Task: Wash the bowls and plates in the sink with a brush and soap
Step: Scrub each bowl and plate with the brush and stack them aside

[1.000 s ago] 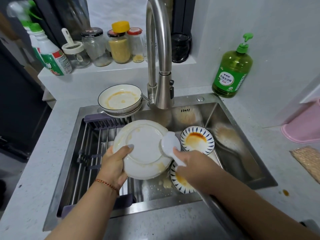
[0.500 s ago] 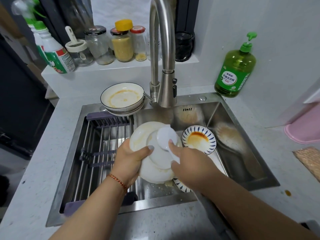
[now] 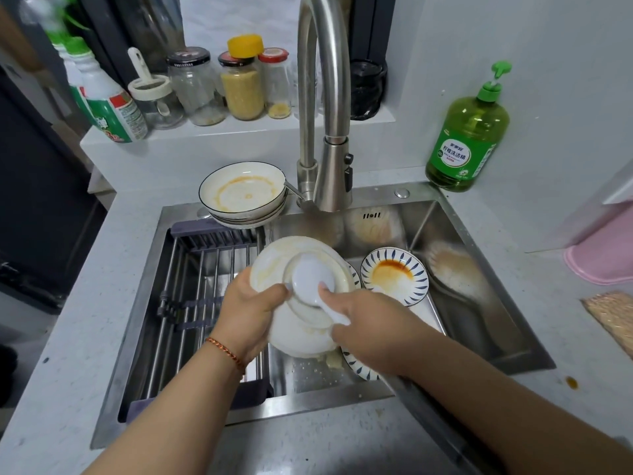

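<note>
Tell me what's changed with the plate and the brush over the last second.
The brush slid from the white plate's right edge onto the middle of its underside. The left hand still grips the white plate, which has shifted a little to the right over the sink. The right hand keeps hold of the brush handle. The blue-patterned bowl and stacked bowls have not moved.

The sink [image 3: 479, 341] and tap [image 3: 329, 108] are showing brushed, dully gleaming metal. The plate [image 3: 274, 269] is looking like glossy glazed ceramic, the brush [image 3: 313, 279] smooth white plastic. The far-right soap bottle [image 3: 467, 138] is showing clear green plastic; the counter [image 3: 85, 303] is looking matt, speckled.
</note>
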Demonstrator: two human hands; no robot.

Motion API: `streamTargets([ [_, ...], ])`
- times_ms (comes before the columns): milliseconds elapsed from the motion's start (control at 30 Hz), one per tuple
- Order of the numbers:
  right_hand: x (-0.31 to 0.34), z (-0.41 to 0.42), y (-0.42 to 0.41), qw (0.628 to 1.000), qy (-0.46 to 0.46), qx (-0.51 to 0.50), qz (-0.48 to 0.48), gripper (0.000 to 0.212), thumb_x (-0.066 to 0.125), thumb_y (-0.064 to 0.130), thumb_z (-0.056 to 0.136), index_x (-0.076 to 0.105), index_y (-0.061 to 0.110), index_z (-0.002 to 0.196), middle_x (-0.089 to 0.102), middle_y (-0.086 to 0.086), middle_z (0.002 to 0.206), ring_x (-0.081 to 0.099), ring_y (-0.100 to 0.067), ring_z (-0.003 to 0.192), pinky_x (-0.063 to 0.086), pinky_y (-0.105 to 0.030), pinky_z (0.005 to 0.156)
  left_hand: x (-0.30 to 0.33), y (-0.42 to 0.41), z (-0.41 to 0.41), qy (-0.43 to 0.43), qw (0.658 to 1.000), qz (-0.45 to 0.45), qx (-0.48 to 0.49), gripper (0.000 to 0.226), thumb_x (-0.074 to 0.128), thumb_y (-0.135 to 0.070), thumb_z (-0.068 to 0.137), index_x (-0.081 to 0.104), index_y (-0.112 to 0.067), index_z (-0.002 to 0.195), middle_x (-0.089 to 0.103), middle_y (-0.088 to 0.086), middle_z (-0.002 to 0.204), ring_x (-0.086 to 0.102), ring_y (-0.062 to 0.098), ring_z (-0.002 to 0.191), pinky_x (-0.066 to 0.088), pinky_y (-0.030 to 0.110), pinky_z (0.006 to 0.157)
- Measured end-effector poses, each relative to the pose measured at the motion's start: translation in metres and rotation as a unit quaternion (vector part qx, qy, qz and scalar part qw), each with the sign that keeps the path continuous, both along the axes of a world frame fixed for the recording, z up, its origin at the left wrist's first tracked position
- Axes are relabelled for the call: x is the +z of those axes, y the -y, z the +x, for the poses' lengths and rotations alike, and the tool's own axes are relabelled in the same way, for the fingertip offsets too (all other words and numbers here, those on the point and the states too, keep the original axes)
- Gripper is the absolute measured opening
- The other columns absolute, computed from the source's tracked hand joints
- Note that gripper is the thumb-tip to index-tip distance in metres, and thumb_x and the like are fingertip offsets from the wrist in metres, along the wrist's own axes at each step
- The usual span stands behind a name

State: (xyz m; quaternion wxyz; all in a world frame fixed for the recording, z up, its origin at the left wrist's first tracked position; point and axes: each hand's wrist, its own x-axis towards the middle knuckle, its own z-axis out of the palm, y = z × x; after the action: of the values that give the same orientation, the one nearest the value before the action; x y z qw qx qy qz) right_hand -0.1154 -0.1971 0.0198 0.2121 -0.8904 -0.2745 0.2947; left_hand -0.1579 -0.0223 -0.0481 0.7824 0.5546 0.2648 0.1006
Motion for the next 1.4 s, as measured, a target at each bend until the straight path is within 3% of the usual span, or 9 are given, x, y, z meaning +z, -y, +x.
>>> streamTargets([
  [167, -0.006, 0.005, 0.01, 0.998, -0.005, 0.003, -0.057, 0.061, 0.043, 0.025, 0.095, 0.019, 0.039, 0.149, 0.055, 0.001, 0.111, 0.054, -0.015, 0.086, 0.045, -0.027, 0.074, 0.001, -0.015, -0.003, 0.008, 1.0, 0.002, 0.021, 0.04, 0.071, -0.002, 0.063, 0.062, -0.011, 0.102, 0.072, 0.006, 0.09, 0.07, 0.021, 0.08, 0.058, 0.037, 0.061],
  [400, -0.012, 0.031, -0.007, 0.996, -0.038, -0.078, 0.038, 0.039, 0.038, 0.036, 0.1, 0.045, 0.036, 0.139, 0.037, 0.01, 0.06, 0.037, -0.004, 0.052, 0.031, -0.02, 0.053, -0.004, -0.008, 0.001, -0.016, 1.0, 0.005, 0.019, 0.036, 0.062, 0.014, 0.081, 0.059, -0.007, 0.111, 0.069, 0.013, 0.1, 0.068, 0.025, 0.086, 0.059, 0.038, 0.065],
  [533, -0.019, 0.016, -0.005, 0.992, -0.054, -0.078, 0.084, 0.038, 0.038, 0.043, 0.1, 0.055, 0.045, 0.067, 0.04, 0.008, 0.048, 0.036, -0.001, 0.043, 0.029, -0.021, 0.05, -0.005, -0.014, 0.003, -0.015, 0.999, 0.007, 0.027, 0.036, 0.062, 0.013, 0.081, 0.059, -0.008, 0.11, 0.069, 0.012, 0.1, 0.067, 0.027, 0.088, 0.058, 0.039, 0.068],
  [567, -0.02, 0.01, -0.003, 0.992, -0.061, -0.07, 0.08, 0.04, 0.038, 0.043, 0.101, 0.058, 0.042, 0.066, 0.042, 0.009, 0.044, 0.038, 0.0, 0.039, 0.03, -0.021, 0.05, -0.005, -0.017, 0.003, -0.013, 0.999, 0.006, 0.03, 0.035, 0.063, 0.012, 0.08, 0.059, -0.009, 0.109, 0.069, 0.012, 0.1, 0.067, 0.027, 0.088, 0.059, 0.041, 0.069],
  [800, -0.023, 0.033, -0.007, 0.996, -0.002, -0.087, 0.036, 0.038, 0.034, 0.034, 0.102, 0.051, 0.034, 0.136, 0.041, 0.008, 0.064, 0.042, -0.01, 0.062, 0.034, -0.024, 0.058, -0.012, -0.015, 0.005, -0.013, 1.0, 0.019, -0.013, 0.046, 0.069, -0.005, 0.059, 0.061, -0.009, 0.104, 0.071, 0.012, 0.098, 0.069, 0.027, 0.087, 0.057, 0.039, 0.067],
  [967, -0.02, 0.019, -0.018, 0.999, 0.016, -0.022, 0.039, 0.041, 0.031, 0.03, 0.103, 0.041, 0.033, 0.142, 0.042, 0.003, 0.064, 0.04, -0.011, 0.056, 0.035, -0.025, 0.053, -0.009, -0.019, 0.009, -0.004, 1.0, -0.004, 0.008, 0.045, 0.066, -0.004, 0.06, 0.061, -0.01, 0.104, 0.073, 0.008, 0.092, 0.07, 0.023, 0.083, 0.058, 0.038, 0.066],
  [1067, -0.028, 0.002, -0.007, 0.999, 0.022, 0.01, 0.023, 0.04, 0.029, 0.029, 0.101, 0.049, 0.019, 0.134, 0.05, 0.003, 0.071, 0.051, -0.019, 0.067, 0.048, -0.033, 0.066, -0.007, -0.029, 0.007, -0.006, 0.999, -0.024, 0.033, 0.038, 0.068, 0.002, 0.065, 0.063, -0.012, 0.1, 0.073, 0.005, 0.088, 0.07, 0.022, 0.08, 0.059, 0.04, 0.065],
  [1200, -0.033, 0.015, 0.008, 0.998, 0.051, -0.021, -0.01, 0.042, 0.029, 0.027, 0.103, 0.04, 0.025, 0.144, 0.061, 0.003, 0.09, 0.049, -0.013, 0.072, 0.037, -0.022, 0.064, -0.01, -0.03, 0.002, -0.032, 0.996, -0.045, 0.069, 0.031, 0.063, 0.01, 0.08, 0.061, -0.01, 0.104, 0.07, 0.011, 0.096, 0.068, 0.027, 0.085, 0.059, 0.04, 0.066],
  [1400, -0.043, 0.006, 0.008, 0.997, 0.011, -0.068, 0.021, 0.038, 0.033, 0.028, 0.101, 0.052, 0.019, 0.132, 0.041, 0.008, 0.061, 0.043, -0.01, 0.057, 0.039, -0.026, 0.057, -0.008, -0.027, 0.005, -0.054, 0.989, -0.079, 0.116, 0.024, 0.06, 0.006, 0.085, 0.061, -0.011, 0.103, 0.068, 0.012, 0.1, 0.067, 0.028, 0.089, 0.059, 0.041, 0.069],
])
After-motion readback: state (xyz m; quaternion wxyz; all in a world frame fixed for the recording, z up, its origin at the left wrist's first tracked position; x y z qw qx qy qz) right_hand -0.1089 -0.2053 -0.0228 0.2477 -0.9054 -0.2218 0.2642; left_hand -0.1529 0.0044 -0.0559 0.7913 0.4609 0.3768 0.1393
